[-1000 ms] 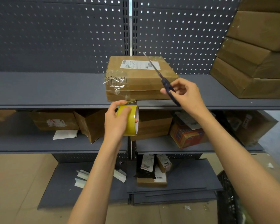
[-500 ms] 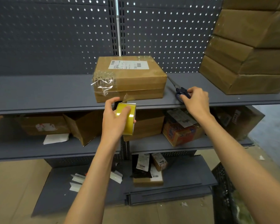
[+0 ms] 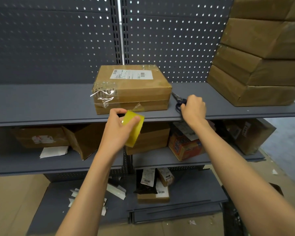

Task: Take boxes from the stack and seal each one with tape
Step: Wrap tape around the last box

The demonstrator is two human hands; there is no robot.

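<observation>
A brown cardboard box (image 3: 140, 92) with a white shipping label lies on the top grey shelf (image 3: 41, 103). Loose clear tape hangs off its left corner and front face. My left hand (image 3: 117, 132) grips a yellow tape roll (image 3: 134, 127) just below the shelf's front edge, in front of the box. My right hand (image 3: 193, 109) rests on the shelf to the right of the box, fingers curled at the dark handles of the scissors (image 3: 179, 100), which lie flat on the shelf. A stack of brown boxes (image 3: 262, 62) stands at the far right of the shelf.
A perforated dark back panel (image 3: 58, 40) rises behind the shelf. The middle shelf holds open cartons (image 3: 82, 142), a paper slip and an orange printed box (image 3: 182, 147). Small parcels (image 3: 153, 188) and paper scraps lie on the bottom shelf. Cardboard covers the floor.
My right hand brought the scissors down from over the box and laid them on the shelf beside it. My left hand tilted the tape roll slightly and stayed in front of the box.
</observation>
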